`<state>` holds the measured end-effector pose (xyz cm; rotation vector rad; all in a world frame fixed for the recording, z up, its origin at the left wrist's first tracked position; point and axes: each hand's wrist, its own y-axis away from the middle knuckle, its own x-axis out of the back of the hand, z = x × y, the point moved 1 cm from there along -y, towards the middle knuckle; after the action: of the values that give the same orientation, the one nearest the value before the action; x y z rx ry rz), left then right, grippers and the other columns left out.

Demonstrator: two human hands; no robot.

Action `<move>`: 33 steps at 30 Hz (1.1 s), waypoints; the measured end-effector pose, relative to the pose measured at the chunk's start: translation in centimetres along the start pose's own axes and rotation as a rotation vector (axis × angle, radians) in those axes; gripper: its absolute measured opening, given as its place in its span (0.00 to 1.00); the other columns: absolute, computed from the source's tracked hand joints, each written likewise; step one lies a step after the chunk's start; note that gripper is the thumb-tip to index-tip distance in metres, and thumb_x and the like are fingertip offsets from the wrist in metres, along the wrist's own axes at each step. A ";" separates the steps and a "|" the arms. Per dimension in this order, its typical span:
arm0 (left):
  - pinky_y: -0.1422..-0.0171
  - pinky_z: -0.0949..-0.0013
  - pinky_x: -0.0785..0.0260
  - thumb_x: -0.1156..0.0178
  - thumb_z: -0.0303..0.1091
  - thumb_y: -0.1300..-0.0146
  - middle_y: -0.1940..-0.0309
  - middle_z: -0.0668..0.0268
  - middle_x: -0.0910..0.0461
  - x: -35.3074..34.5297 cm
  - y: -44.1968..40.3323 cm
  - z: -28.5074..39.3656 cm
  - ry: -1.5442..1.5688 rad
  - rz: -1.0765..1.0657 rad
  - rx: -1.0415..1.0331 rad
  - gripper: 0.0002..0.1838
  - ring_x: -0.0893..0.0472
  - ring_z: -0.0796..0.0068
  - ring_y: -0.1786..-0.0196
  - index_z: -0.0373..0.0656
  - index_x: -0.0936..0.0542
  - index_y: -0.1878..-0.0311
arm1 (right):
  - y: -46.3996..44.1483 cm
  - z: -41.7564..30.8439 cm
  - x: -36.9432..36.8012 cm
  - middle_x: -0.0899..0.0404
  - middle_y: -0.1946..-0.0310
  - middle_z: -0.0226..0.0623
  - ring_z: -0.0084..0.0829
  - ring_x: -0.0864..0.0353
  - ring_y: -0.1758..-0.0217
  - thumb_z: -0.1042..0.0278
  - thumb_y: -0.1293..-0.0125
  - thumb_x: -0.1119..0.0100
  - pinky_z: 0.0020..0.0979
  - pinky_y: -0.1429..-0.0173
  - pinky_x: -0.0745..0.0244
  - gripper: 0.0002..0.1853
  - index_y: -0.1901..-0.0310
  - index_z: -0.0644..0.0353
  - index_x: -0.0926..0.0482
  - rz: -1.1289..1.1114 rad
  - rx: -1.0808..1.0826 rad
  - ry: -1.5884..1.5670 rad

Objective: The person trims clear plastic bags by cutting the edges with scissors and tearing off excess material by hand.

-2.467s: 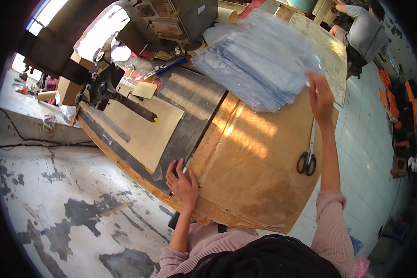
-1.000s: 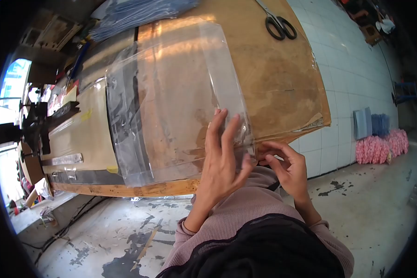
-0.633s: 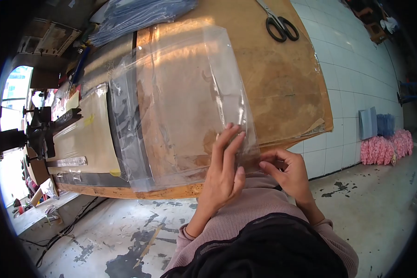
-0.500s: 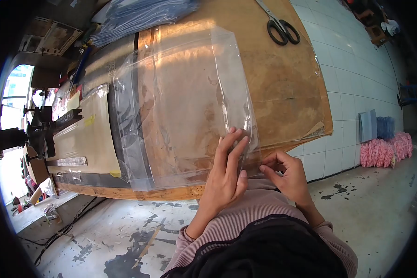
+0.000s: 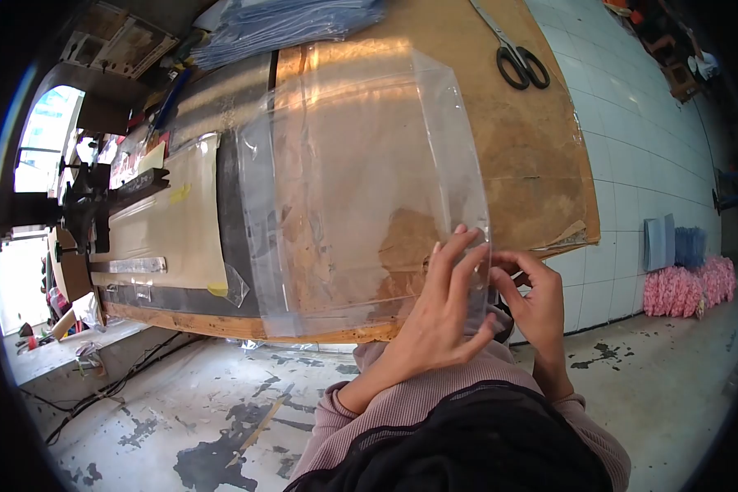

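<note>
Clear plastic sheet (image 5: pixel 361 180) lies flat across the near part of the counter (image 5: pixel 189 320), left border over the dark strip, right near corner at the hands. Left hand (image 5: pixel 447 316): grip loose, fingers extended onto the sheet near its right edge, thumb standing apart, nothing clasped. Right hand (image 5: pixel 537 299): thumb and index curled in toward that same edge; can't tell if they're pinching film or just beside it, left fingers partly block the contact.

Handling, my read: very light, floppy, slick, prone to creasing and static cling. Best hold is a fingertip pinch at a corner or along the border, other palm flat to stop sliding. Avoid grabbing mid-panel, it'd buckle.

Black-handled scissors (image 5: pixel 522 67) and bluish plastic stack (image 5: pixel 295 29) sit farther back, well apart from both hands.
</note>
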<state>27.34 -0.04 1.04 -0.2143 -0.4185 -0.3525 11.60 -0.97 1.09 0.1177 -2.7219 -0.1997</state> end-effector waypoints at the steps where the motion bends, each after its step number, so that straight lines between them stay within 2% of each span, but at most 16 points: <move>1: 0.27 0.51 0.51 0.38 0.30 0.50 0.32 0.46 0.49 0.1 0.1 0.1 0.044 -0.048 -0.025 0.41 0.51 0.45 0.27 0.37 0.46 0.32 | 0.1 0.4 0.2 0.21 0.74 0.35 0.22 0.21 0.72 0.73 0.37 0.42 0.23 0.67 0.28 0.06 0.60 0.65 0.22 -0.023 -0.013 0.010; 3: 0.27 0.51 0.51 0.35 0.34 0.49 0.32 0.46 0.50 0.3 0.5 0.2 0.129 -0.132 -0.067 0.43 0.51 0.45 0.26 0.37 0.46 0.32 | 0.1 0.4 1.4 0.22 0.74 0.34 0.21 0.22 0.72 0.72 0.35 0.44 0.22 0.68 0.28 0.06 0.60 0.66 0.22 0.031 -0.135 -0.129; 4: 0.27 0.50 0.51 0.33 0.35 0.48 0.32 0.48 0.47 0.5 0.9 0.5 0.145 -0.108 -0.068 0.42 0.49 0.46 0.27 0.39 0.42 0.32 | 0.1 0.4 1.8 0.22 0.74 0.33 0.20 0.22 0.72 0.72 0.34 0.45 0.21 0.68 0.28 0.07 0.60 0.66 0.22 0.050 -0.195 -0.196; 7: 0.28 0.51 0.49 0.33 0.30 0.50 0.34 0.51 0.42 3.1 3.1 0.3 -0.184 0.027 -0.035 0.36 0.44 0.48 0.28 0.41 0.34 0.36 | 0.4 0.4 2.1 0.23 0.74 0.32 0.18 0.23 0.73 0.70 0.32 0.47 0.19 0.72 0.29 0.09 0.58 0.67 0.23 0.073 -0.073 -0.295; 8: 0.30 0.52 0.44 0.33 0.26 0.51 0.36 0.53 0.37 4.3 4.0 0.3 -0.184 0.199 0.075 0.31 0.39 0.50 0.31 0.43 0.28 0.40 | 0.5 0.1 1.4 0.22 0.74 0.33 0.18 0.23 0.73 0.71 0.33 0.46 0.19 0.75 0.30 0.09 0.56 0.69 0.24 0.073 -0.085 -0.273; 11: 0.39 0.55 0.37 0.37 0.28 0.46 0.41 0.48 0.34 7.2 8.2 -2.1 -0.687 0.709 0.368 0.29 0.32 0.50 0.39 0.36 0.30 0.39 | 0.5 -0.2 -0.3 0.22 0.74 0.33 0.19 0.22 0.73 0.73 0.35 0.44 0.18 0.76 0.31 0.09 0.55 0.68 0.25 0.058 -0.071 -0.141; 12: 0.41 0.56 0.36 0.38 0.30 0.43 0.43 0.48 0.33 8.0 9.5 -2.4 -0.757 0.804 0.541 0.28 0.32 0.53 0.42 0.37 0.32 0.38 | 0.5 -0.3 -0.5 0.22 0.73 0.34 0.19 0.22 0.72 0.76 0.37 0.43 0.19 0.77 0.31 0.09 0.56 0.68 0.25 0.057 -0.132 -0.118; 13: 0.45 0.59 0.33 0.38 0.31 0.42 0.46 0.50 0.32 8.7 10.8 -2.9 -0.822 0.794 0.602 0.26 0.28 0.56 0.46 0.36 0.30 0.39 | 0.4 -0.2 -0.7 0.22 0.73 0.34 0.19 0.22 0.72 0.75 0.37 0.43 0.19 0.76 0.31 0.08 0.56 0.67 0.25 0.051 -0.145 -0.127; 15: 0.51 0.64 0.31 0.36 0.30 0.43 0.50 0.55 0.29 8.9 12.0 -2.8 -0.707 0.799 0.703 0.24 0.25 0.64 0.51 0.35 0.27 0.43 | 0.3 0.4 -0.5 0.21 0.74 0.33 0.19 0.23 0.73 0.75 0.36 0.44 0.18 0.76 0.32 0.08 0.57 0.66 0.26 0.038 -0.169 -0.146; 18: 0.58 0.71 0.29 0.35 0.26 0.45 0.57 0.60 0.25 9.2 12.0 -2.5 -0.480 0.804 0.716 0.19 0.22 0.73 0.59 0.34 0.23 0.49 | 0.3 1.1 0.0 0.24 0.77 0.31 0.18 0.26 0.77 0.75 0.36 0.44 0.19 0.75 0.33 0.06 0.59 0.66 0.26 0.127 -0.097 -0.188; 21: 0.62 0.75 0.29 0.34 0.21 0.47 0.65 0.64 0.23 8.2 11.2 -3.1 -0.147 0.899 0.562 0.15 0.21 0.79 0.66 0.35 0.22 0.55 | 0.3 2.1 2.1 0.27 0.77 0.28 0.16 0.30 0.78 0.75 0.36 0.44 0.20 0.74 0.32 0.05 0.61 0.66 0.26 0.243 -0.051 -0.186; 22: 0.64 0.77 0.28 0.35 0.20 0.47 0.70 0.65 0.22 7.8 10.1 -2.7 -0.202 0.886 0.526 0.11 0.21 0.79 0.71 0.35 0.21 0.60 | 0.2 2.4 3.0 0.27 0.76 0.28 0.16 0.31 0.77 0.75 0.36 0.45 0.20 0.73 0.33 0.04 0.61 0.65 0.26 0.301 -0.041 -0.164; 25: 0.66 0.80 0.30 0.36 0.20 0.45 0.72 0.66 0.20 6.4 8.6 -3.4 -0.005 0.893 0.495 0.07 0.20 0.82 0.70 0.35 0.21 0.61 | 0.3 2.9 5.3 0.27 0.73 0.26 0.14 0.32 0.72 0.75 0.35 0.45 0.18 0.68 0.34 0.04 0.60 0.65 0.25 0.385 -0.026 -0.083; 28: 0.67 0.81 0.30 0.37 0.21 0.43 0.71 0.65 0.19 6.5 8.4 -3.7 0.016 0.833 0.548 0.10 0.21 0.83 0.71 0.36 0.21 0.57 | 0.6 3.4 5.8 0.27 0.72 0.26 0.14 0.32 0.72 0.75 0.35 0.45 0.18 0.66 0.35 0.04 0.60 0.65 0.25 0.396 -0.021 -0.061; 31: 0.64 0.80 0.30 0.40 0.20 0.41 0.68 0.65 0.18 6.8 8.8 -4.0 0.100 0.845 0.494 0.17 0.20 0.84 0.68 0.38 0.26 0.47 | 0.5 3.7 5.2 0.27 0.72 0.27 0.16 0.31 0.72 0.76 0.35 0.46 0.19 0.67 0.33 0.03 0.61 0.65 0.26 0.386 -0.032 -0.052; 33: 0.61 0.79 0.29 0.41 0.19 0.41 0.64 0.63 0.17 6.9 8.9 -3.7 0.082 0.825 0.340 0.22 0.20 0.81 0.64 0.38 0.30 0.42 | 0.3 4.0 5.0 0.27 0.72 0.28 0.16 0.31 0.71 0.75 0.34 0.47 0.20 0.67 0.33 0.03 0.61 0.64 0.26 0.388 -0.033 -0.038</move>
<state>37.92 5.06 -0.41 -0.0272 -0.2721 0.5175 5.45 -0.70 -0.52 -0.4244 -2.7113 -0.1340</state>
